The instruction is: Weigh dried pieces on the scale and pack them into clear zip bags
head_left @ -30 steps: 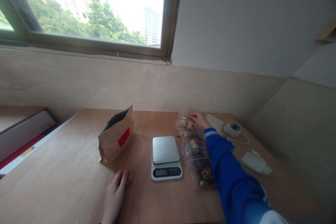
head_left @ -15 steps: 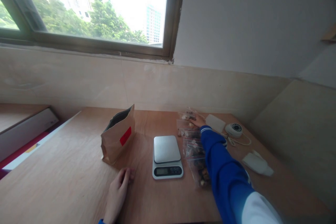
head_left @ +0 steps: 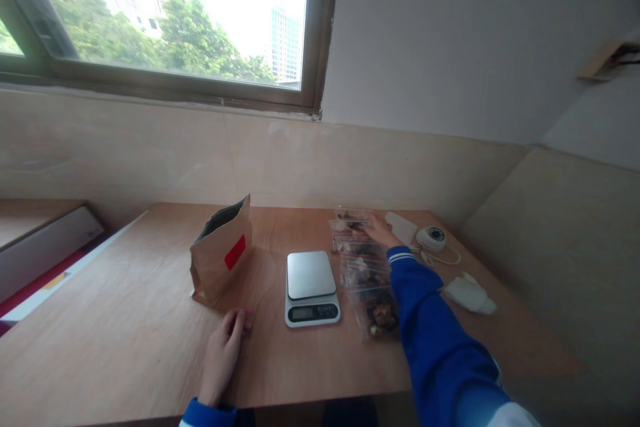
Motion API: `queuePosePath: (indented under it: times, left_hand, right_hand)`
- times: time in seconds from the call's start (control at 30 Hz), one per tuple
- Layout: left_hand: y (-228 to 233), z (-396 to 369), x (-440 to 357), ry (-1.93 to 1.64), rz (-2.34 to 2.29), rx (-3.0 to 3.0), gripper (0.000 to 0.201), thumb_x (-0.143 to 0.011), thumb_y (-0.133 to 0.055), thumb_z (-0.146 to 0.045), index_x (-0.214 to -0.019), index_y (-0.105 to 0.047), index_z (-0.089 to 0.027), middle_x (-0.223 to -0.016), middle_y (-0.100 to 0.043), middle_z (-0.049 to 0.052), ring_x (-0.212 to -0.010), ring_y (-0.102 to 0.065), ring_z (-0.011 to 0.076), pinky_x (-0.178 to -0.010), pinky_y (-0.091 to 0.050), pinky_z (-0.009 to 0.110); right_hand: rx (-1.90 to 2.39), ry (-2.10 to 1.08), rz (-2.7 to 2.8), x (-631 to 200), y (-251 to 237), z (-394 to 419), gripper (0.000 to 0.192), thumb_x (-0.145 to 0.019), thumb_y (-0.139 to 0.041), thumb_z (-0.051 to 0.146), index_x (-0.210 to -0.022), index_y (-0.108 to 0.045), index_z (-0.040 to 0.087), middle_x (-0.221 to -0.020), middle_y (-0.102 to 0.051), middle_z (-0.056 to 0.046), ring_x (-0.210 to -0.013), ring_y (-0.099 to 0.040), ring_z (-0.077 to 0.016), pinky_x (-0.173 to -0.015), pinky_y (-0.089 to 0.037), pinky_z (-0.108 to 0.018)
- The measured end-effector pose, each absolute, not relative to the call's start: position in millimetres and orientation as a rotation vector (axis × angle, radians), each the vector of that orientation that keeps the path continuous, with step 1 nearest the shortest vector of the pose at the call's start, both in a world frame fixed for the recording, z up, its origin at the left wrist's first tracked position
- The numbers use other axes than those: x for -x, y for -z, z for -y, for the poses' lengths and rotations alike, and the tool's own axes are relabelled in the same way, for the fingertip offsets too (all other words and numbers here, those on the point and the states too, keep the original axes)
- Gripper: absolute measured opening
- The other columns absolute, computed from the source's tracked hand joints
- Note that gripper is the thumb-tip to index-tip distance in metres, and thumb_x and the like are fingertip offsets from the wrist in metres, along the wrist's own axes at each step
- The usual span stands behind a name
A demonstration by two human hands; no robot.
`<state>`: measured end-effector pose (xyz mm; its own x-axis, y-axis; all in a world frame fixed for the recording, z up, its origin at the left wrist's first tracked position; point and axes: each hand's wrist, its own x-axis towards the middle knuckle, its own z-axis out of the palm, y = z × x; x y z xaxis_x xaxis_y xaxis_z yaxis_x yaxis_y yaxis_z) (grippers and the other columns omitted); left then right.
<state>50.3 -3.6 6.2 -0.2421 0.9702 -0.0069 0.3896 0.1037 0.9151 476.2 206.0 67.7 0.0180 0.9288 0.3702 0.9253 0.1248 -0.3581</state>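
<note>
My left hand (head_left: pixel 226 347) rests on the table with its fingers loosely curled in, nothing visible in them. Just beyond it stands a brown paper pouch (head_left: pixel 213 273) with a red label, its top gaping. A kitchen scale (head_left: pixel 311 277) with a bare steel plate lies between my hands. My right hand (head_left: pixel 384 230) reaches far forward, fingers spread at the right edge of the farthest clear zip bag (head_left: pixel 350 219). Several such bags lie overlapped in a row toward me; the nearest bag (head_left: pixel 381 313) holds brown dried pieces. My right sleeve covers part of the row's right side.
Right of the bags are a white flat object (head_left: pixel 401 227), a round white device (head_left: pixel 431 237) with a cord, and a crumpled white item (head_left: pixel 470 293). A tiled wall (head_left: pixel 280 167) closes off the table's back, below a window. A lower shelf (head_left: pixel 47 247) stands left.
My right hand has shifted right along the farthest bag, which now lies flatter. My left hand stays curled in place. The whole view has turned slightly to the right.
</note>
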Motion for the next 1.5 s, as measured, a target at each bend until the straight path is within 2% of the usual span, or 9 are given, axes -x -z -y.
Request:
queuePosePath:
  times: [0.13, 0.3, 0.57, 0.67, 0.8, 0.87, 1.0, 1.33, 1.5]
  left_hand:
    - [-3.1, 2.6, -49.4, -1.114, -1.715, -1.361, 0.048, -0.082, -0.04, -0.062, -0.085, -0.062, -0.02, -0.075, -0.068, 0.006, -0.075, -0.064, 0.0246, -0.072, -0.048, 0.035]
    - [-5.7, 1.0, -50.6, -1.097, -1.714, -1.377, 0.044, -0.082, -0.041, -0.059, -0.086, -0.062, -0.02, -0.074, -0.068, 0.005, -0.074, -0.064, 0.0245, -0.073, -0.048, 0.036]
    - [-1.8, 1.6, -49.6, -1.406, -1.794, -1.165, 0.043, -0.079, -0.044, -0.056, -0.093, -0.06, -0.018, -0.088, -0.063, 0.007, -0.079, -0.062, 0.0237, -0.073, -0.052, 0.038]
    - [5.7, -0.9, -43.1, -1.686, -2.027, -1.073, 0.063, -0.073, -0.053, -0.056, -0.119, -0.05, -0.012, -0.119, -0.05, 0.017, -0.102, -0.057, 0.0284, -0.086, -0.05, 0.044]
    - [5.5, -20.0, -24.4, -1.664, -2.213, -1.279, 0.105, -0.059, -0.069, -0.059, -0.141, -0.025, -0.009, -0.14, -0.032, 0.023, -0.129, -0.037, 0.0377, -0.109, -0.028, 0.055]
    - [2.3, -35.3, -12.6, -1.573, -2.178, -1.288, 0.099, -0.056, -0.072, -0.058, -0.136, -0.034, -0.011, -0.133, -0.043, 0.02, -0.125, -0.042, 0.0377, -0.106, -0.031, 0.054]
    - [0.4, -58.1, 4.9, -1.419, -1.883, -1.405, 0.055, -0.069, -0.058, -0.053, -0.109, -0.054, -0.016, -0.102, -0.064, 0.012, -0.095, -0.061, 0.0294, -0.086, -0.048, 0.043]
    - [11.6, -61.5, 10.7, -1.473, -1.96, -1.434, 0.034, -0.071, -0.055, -0.045, -0.094, -0.058, -0.021, -0.083, -0.063, 0.004, -0.076, -0.059, 0.0216, -0.078, -0.049, 0.035]
    - [18.6, -65.9, 18.6, -1.593, -2.102, -1.287, 0.032, -0.074, -0.05, -0.035, -0.099, -0.055, -0.016, -0.093, -0.06, 0.009, -0.092, -0.057, 0.0266, -0.087, -0.046, 0.043]
  right_hand:
    - [1.727, 0.011, 1.844, -477.4, -55.3, -132.2, 0.045, -0.087, -0.047, 0.033, -0.129, -0.049, 0.019, -0.128, -0.057, -0.015, -0.119, -0.052, -0.0282, -0.099, -0.042, -0.047]
    - [1.56, 0.158, 1.52, -474.6, 4.7, -19.5, 0.038, -0.091, -0.041, 0.04, -0.119, -0.055, 0.018, -0.12, -0.059, -0.016, -0.116, -0.052, -0.0286, -0.1, -0.04, -0.05]
    - [1.783, 0.1, 1.229, -466.4, 53.0, 15.5, 0.066, -0.089, -0.029, 0.064, -0.108, -0.06, 0.008, -0.105, -0.064, -0.026, -0.101, -0.059, -0.0354, -0.088, -0.045, -0.051]
    - [1.826, 0.171, 1.27, -464.0, 52.6, 11.1, 0.072, -0.089, -0.024, 0.066, -0.106, -0.061, 0.006, -0.102, -0.065, -0.028, -0.098, -0.06, -0.0365, -0.085, -0.046, -0.052]
    - [1.825, 0.193, 1.296, -463.7, 52.8, 12.5, 0.074, -0.09, -0.021, 0.066, -0.106, -0.061, 0.005, -0.1, -0.066, -0.027, -0.095, -0.062, -0.0359, -0.083, -0.048, -0.049]
    - [1.833, 0.194, 1.315, -464.5, 52.2, 13.6, 0.077, -0.09, -0.019, 0.066, -0.106, -0.061, 0.004, -0.1, -0.066, -0.028, -0.095, -0.062, -0.036, -0.083, -0.048, -0.049]
    - [1.839, 0.211, 1.336, -465.6, 50.1, 13.9, 0.077, -0.09, -0.019, 0.066, -0.106, -0.062, 0.004, -0.099, -0.066, -0.027, -0.094, -0.061, -0.0354, -0.084, -0.047, -0.048]
    - [1.855, 0.235, 1.351, -463.9, 48.9, 11.7, 0.072, -0.092, -0.019, 0.062, -0.101, -0.063, 0.005, -0.095, -0.067, -0.026, -0.091, -0.062, -0.0349, -0.082, -0.047, -0.047]
    - [1.854, 0.225, 1.338, -462.6, 48.9, 11.2, 0.063, -0.093, -0.024, 0.055, -0.103, -0.062, 0.005, -0.097, -0.066, -0.027, -0.094, -0.061, -0.0359, -0.084, -0.046, -0.049]
